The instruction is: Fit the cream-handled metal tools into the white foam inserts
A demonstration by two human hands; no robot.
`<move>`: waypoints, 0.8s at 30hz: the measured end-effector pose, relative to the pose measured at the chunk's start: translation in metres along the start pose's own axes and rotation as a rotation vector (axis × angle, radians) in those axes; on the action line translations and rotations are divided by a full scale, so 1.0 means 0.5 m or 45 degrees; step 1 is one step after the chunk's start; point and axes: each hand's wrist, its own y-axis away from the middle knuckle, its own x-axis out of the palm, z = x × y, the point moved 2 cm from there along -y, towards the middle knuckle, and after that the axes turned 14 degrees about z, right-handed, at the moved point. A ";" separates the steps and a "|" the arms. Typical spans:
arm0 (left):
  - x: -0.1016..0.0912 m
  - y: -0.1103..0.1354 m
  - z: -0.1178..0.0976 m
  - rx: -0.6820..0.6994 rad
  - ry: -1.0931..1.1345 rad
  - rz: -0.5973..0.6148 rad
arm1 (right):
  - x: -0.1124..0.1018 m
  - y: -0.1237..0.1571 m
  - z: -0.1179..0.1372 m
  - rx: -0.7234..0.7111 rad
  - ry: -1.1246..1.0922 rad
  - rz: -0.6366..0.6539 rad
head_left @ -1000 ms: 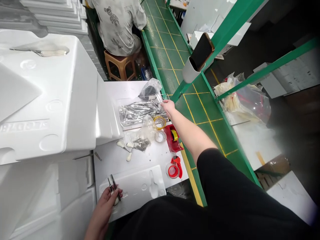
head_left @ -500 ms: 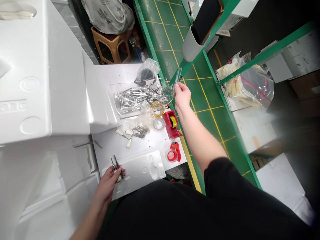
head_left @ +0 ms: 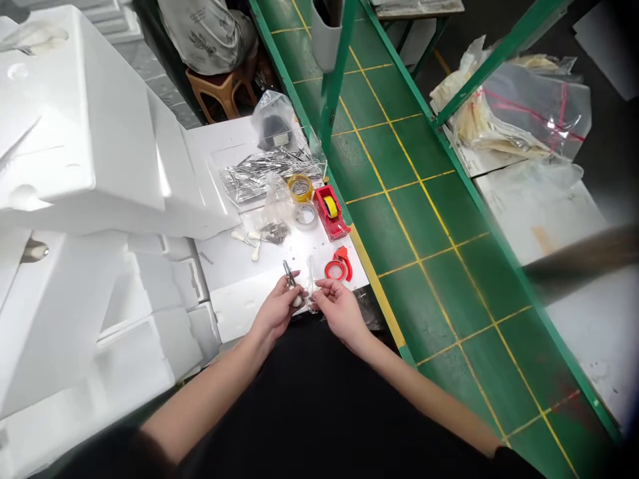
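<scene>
My left hand (head_left: pixel 280 305) is closed around slim metal-shafted pieces with white ends (head_left: pixel 290 276), their shafts pointing up and away; their exact kind and number are unclear. Close beside it, my right hand (head_left: pixel 340 307) pinches a narrow clear plastic sleeve (head_left: pixel 310 283) between thumb and fingers. Both hands are over the near edge of the white table (head_left: pixel 214 266). Beyond them lie several similar pieces with white ends (head_left: pixel 255 251). A red tape cutter (head_left: pixel 344 263) is just past my right hand.
Thin metal pieces in clear wrapping (head_left: pixel 264 173) lie farther back, near a yellow tape roll (head_left: pixel 299 187) and a red tape dispenser (head_left: pixel 331 209). White foam boxes (head_left: pixel 120 146) stack up at left. A green conveyor (head_left: pixel 399 199) with an upright post (head_left: pixel 332 100) runs along the right.
My right hand has come back from the far side of the table with the clear sleeve. My left hand has moved right, still holding its pieces, and both hands now are close together.
</scene>
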 end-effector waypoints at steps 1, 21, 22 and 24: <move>0.025 0.009 0.013 0.018 0.044 0.046 | -0.009 0.020 0.008 -0.033 0.103 0.011; 0.237 0.219 0.142 0.224 -0.145 0.069 | -0.088 0.228 -0.017 -0.301 0.231 0.452; 0.226 0.216 0.143 0.221 -0.209 -0.002 | -0.080 0.230 -0.022 -0.269 0.137 0.451; 0.197 0.206 0.146 0.211 -0.302 -0.096 | -0.061 0.232 -0.033 -0.169 -0.091 0.443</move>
